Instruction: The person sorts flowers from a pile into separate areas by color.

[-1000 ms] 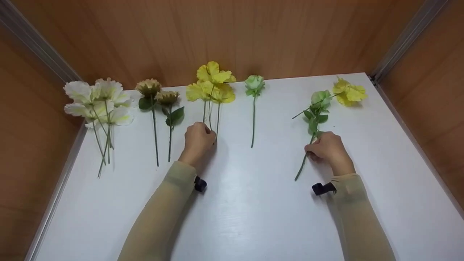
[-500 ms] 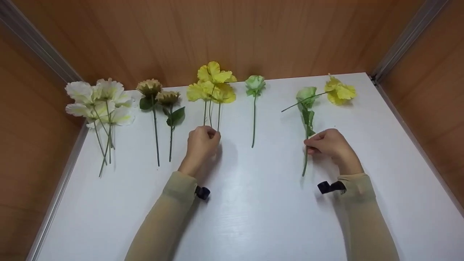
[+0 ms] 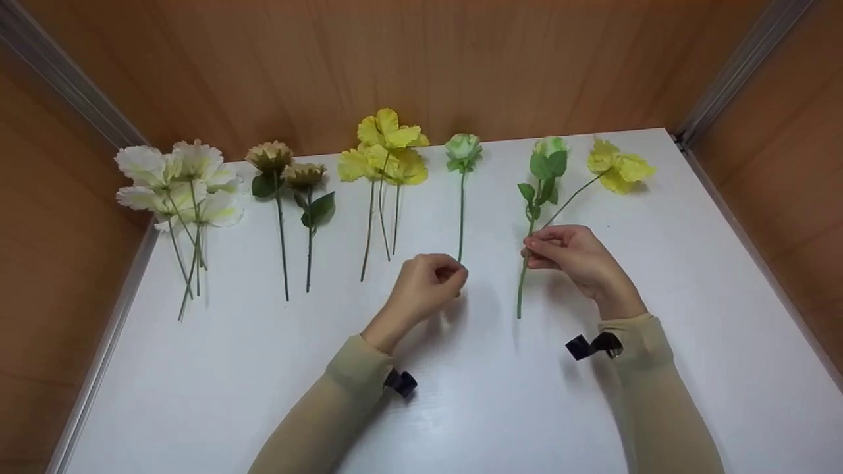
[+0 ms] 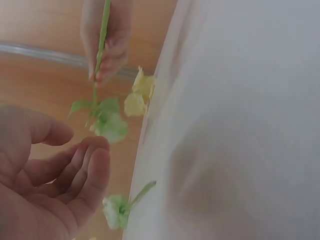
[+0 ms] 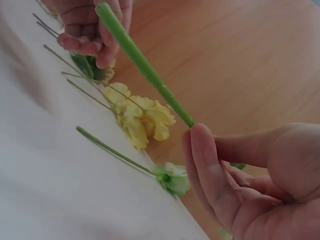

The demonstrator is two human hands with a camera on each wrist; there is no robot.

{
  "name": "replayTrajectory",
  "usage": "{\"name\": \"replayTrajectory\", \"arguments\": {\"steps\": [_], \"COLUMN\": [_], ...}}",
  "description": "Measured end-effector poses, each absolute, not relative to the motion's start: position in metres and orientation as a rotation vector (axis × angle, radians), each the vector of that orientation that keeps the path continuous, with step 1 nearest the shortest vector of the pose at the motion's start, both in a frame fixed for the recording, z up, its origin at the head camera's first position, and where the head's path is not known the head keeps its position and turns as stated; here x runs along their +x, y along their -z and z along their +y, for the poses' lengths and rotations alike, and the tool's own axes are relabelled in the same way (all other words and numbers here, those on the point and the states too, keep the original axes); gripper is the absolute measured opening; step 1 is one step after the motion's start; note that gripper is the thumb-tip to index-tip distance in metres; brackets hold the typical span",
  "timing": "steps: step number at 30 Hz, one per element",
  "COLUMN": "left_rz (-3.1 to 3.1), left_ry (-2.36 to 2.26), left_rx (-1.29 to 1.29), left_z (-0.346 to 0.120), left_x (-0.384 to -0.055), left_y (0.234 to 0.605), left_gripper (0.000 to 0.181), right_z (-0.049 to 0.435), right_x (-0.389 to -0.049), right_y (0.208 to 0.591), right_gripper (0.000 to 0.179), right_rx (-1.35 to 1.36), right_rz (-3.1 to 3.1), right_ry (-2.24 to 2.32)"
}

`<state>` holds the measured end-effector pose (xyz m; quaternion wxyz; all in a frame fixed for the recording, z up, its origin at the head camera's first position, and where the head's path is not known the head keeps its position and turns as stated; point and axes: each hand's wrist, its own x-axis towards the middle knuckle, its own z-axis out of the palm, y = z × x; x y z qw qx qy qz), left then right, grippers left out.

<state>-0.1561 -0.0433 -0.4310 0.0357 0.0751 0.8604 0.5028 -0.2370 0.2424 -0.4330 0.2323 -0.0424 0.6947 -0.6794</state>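
Note:
In the head view my right hand [image 3: 570, 257] pinches the stem of a pale green rose [image 3: 548, 145] between thumb and fingers. Its leafy upper part points to the back, and in the right wrist view the lower stem [image 5: 145, 67] sticks out past the fingertips. My left hand [image 3: 425, 286] holds nothing. Its fingers are loosely bent, with a gap to the thumb in the left wrist view. Close to it, a second pale green rose [image 3: 463, 151] lies on the table, its stem end just behind the hand.
A single yellow flower [image 3: 619, 168] lies at the back right, its stem running behind the right hand. Further left lie several yellow flowers [image 3: 395, 148], brown flowers [image 3: 270, 158] and white flowers [image 3: 191, 171]. A wooden wall [image 3: 421, 66] backs the white table [image 3: 421, 408].
My left hand has left the yellow flowers' stems and moved right, near the lying rose. The right hand has shifted the gripped rose left, turning it more upright and apart from the single yellow flower.

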Motion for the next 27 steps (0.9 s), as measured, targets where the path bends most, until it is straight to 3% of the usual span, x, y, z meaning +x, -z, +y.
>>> {"name": "replayTrajectory", "arguments": {"steps": [12,18,23,27], "left_rz": [2.595,2.505,2.399,2.366], "left_ry": [-1.574,-1.663,-1.729,-1.741], "left_rx": [0.336,0.311,0.234,0.207], "left_z": [-0.02,-0.021,-0.022,-0.022], "left_x": [-0.141,-0.139,-0.14,-0.141], "left_y": [0.432,0.428,0.429,0.431], "left_gripper": [0.02,0.02,0.02,0.017], "right_z": [0.201,0.193,0.188,0.186], "right_x": [-0.224,-0.218,-0.213,-0.212], "right_y": [0.445,0.445,0.446,0.446], "right_gripper": [0.015,0.02,0.014,0.021], "right_rx": [-0.37,-0.531,-0.588,-0.598], "right_rz": [1.827,1.816,1.798,1.815], "right_ry": [2.022,2.076,2.096,2.088]}}
